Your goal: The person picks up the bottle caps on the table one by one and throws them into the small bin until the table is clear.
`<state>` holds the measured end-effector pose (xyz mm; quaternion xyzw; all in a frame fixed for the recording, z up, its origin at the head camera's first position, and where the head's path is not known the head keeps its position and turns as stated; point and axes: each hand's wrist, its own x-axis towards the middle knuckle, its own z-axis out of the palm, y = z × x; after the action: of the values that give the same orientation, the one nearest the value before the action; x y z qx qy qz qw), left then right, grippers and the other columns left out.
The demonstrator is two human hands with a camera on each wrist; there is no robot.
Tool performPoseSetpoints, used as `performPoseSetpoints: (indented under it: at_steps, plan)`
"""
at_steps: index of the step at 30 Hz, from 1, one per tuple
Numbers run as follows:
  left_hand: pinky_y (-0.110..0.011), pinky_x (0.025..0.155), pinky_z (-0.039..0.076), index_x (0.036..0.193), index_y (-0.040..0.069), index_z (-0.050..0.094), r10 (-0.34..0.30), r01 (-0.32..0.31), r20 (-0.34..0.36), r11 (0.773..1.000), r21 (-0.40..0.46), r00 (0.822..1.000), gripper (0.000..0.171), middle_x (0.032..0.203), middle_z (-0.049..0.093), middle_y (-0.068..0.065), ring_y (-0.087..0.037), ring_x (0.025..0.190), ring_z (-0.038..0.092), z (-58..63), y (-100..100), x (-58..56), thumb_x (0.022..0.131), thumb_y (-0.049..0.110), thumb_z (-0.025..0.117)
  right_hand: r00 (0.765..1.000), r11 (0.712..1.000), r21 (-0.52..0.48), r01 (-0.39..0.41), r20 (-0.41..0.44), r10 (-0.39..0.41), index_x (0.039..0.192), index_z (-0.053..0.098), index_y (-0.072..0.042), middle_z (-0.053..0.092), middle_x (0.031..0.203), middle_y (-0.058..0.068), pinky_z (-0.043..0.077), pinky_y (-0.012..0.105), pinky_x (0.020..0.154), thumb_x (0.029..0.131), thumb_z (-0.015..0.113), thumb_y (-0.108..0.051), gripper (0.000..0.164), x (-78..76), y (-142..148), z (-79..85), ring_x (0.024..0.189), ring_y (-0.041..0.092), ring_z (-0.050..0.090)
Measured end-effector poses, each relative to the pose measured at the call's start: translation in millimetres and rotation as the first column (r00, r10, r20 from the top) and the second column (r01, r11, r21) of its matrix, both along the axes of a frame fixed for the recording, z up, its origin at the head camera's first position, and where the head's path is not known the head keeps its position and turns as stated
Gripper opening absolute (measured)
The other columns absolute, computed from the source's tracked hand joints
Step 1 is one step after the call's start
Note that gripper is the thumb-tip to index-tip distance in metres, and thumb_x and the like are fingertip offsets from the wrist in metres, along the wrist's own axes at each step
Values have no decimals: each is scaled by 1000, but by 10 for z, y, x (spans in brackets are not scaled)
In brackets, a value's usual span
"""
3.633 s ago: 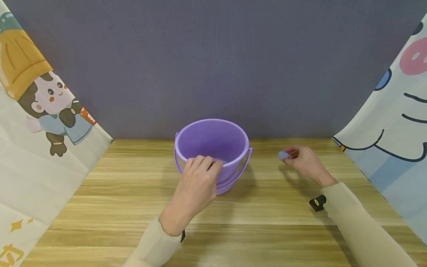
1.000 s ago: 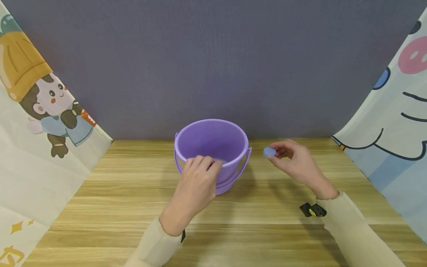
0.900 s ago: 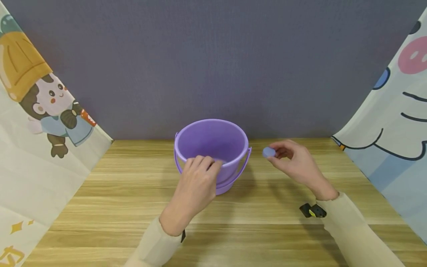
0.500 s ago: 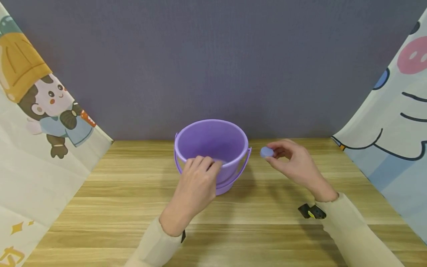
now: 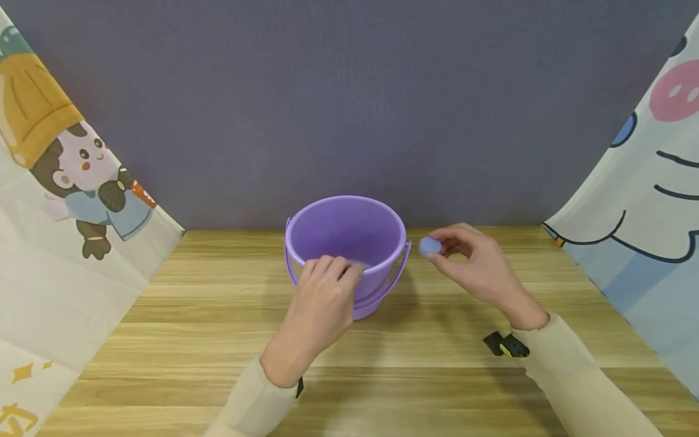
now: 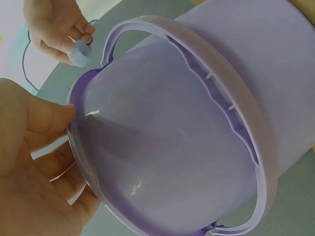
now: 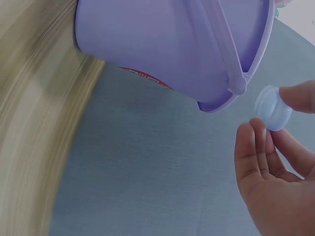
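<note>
A purple bucket stands upright on the table with its handle hanging down on the near side. At the front rim, my left hand grips the edge, thumb and fingers on it. My right hand pinches a small round light-blue cap between thumb and fingers, held in the air just right of the bucket's rim. Seen from the right wrist, the cap looks translucent with a ridged side. The left wrist view shows a smooth bucket interior.
Wood-grain tabletop extends around the bucket. A dark grey-blue backdrop rises right behind it. Printed cartoon cloths hang at the left and right.
My right hand has moved left with the cap, from well right of the bucket to close beside its rim. My left hand and the bucket have stayed put.
</note>
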<state>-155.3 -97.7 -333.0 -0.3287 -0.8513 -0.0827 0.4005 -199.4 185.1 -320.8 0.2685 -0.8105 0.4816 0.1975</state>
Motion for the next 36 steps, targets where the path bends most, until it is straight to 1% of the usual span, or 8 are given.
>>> performPoseSetpoints:
  at_steps: [4, 8, 17, 25, 32, 36]
  plan:
    - [-38, 75, 44, 105, 7, 72, -1, 1, -2, 1000, 2, 1000, 28, 94, 67, -6, -28, 87, 60, 1, 4, -4, 81, -3, 62, 1000, 1000, 11, 22, 8, -22, 112, 72, -2, 67, 104, 7, 53, 18, 83, 87, 78, -5, 26, -5, -18, 26, 87, 14, 64]
    - [-39, 75, 44, 106, 7, 72, 1, -1, -1, 1000, 1, 1000, 28, 94, 67, -6, -28, 87, 60, 1, 3, -6, 82, -2, 62, 1000, 1000, 10, 17, 13, -17, 114, 72, -2, 67, 106, 7, 53, 18, 83, 88, 78, -7, 27, -15, -56, 62, 88, 14, 64]
    - [-39, 76, 45, 106, 7, 72, -7, 7, -5, 1000, 5, 1000, 30, 94, 66, -6, -28, 88, 60, 2, -1, 0, 79, -3, 63, 1000, 1000, 3, -16, -7, 16, 114, 72, 0, 67, 103, 8, 53, 20, 83, 87, 77, -4, 27, -30, -144, 120, 89, 16, 63]
    - [-39, 77, 45, 106, 7, 72, -1, 1, 2, 1000, 2, 1000, 28, 95, 67, -6, -28, 88, 60, 7, 3, 1, 81, -3, 63, 999, 1000, -10, -28, -29, 28, 113, 72, 2, 68, 102, 9, 55, 22, 81, 86, 77, -1, 28, -62, -198, 140, 86, 16, 64]
    - [-39, 77, 45, 105, 7, 71, 0, 0, -2, 1000, 0, 1000, 29, 95, 66, -6, -28, 88, 59, 13, 13, 1, 79, -3, 64, 999, 1000, 0, -31, -22, 31, 114, 71, 2, 67, 102, 9, 55, 22, 83, 86, 77, -3, 29, -87, -233, 173, 88, 16, 64]
    - [-39, 77, 45, 105, 7, 71, 0, 0, 2, 1000, -1, 1000, 28, 95, 66, -6, -28, 88, 60, 17, 20, -2, 80, -3, 63, 999, 1000, 7, -29, -22, 29, 114, 71, 2, 67, 102, 9, 55, 23, 82, 86, 77, -2, 29, -98, -244, 180, 87, 16, 64]
